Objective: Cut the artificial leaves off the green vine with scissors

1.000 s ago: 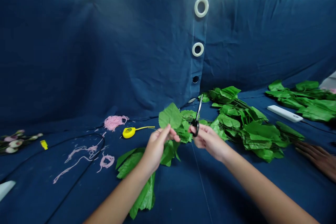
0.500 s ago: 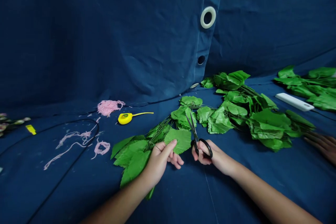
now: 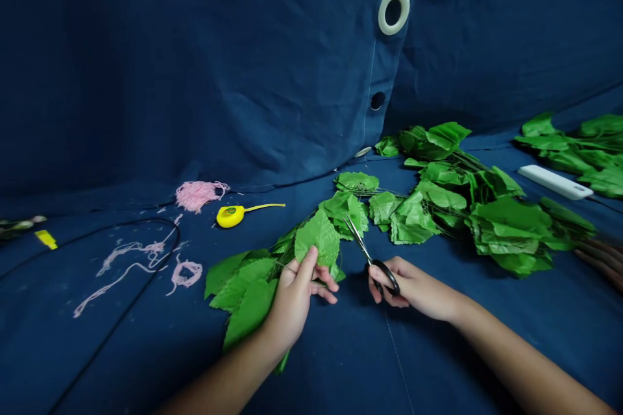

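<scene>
Across the whole frame, a blue cloth (image 3: pixel 195 78) hangs at the back and spreads over the work surface, with a fold where the two meet. In its upper middle sits a white ring (image 3: pixel 394 10), with a dark eyelet (image 3: pixel 378 100) below it.

A long vine of artificial leaves (image 3: pixel 506 233) stretches from the lower middle toward the right of the frame, its leaves bunched in a heap. A second leafy bunch (image 3: pixel 569 142) lies at the upper right, and a white bar (image 3: pixel 555 181) rests against its lower edge. At the right edge, a blurred hand of another person (image 3: pixel 601 262) lies near the vine's far end.

Left of the middle are a pink yarn bundle (image 3: pixel 200 195), loose pink strands (image 3: pixel 141 266), a black cord (image 3: pixel 160 224) and a yellow tape measure (image 3: pixel 230 215). A small yellow tag (image 3: pixel 46 239) lies at the far left.

The left hand (image 3: pixel 292 298) pinches one leaf of the vine near its base, thumb on top. The right hand (image 3: pixel 413 288) grips black-handled scissors (image 3: pixel 374 262), with the narrowly parted blades pointing up and left, their tips at the leaves.
</scene>
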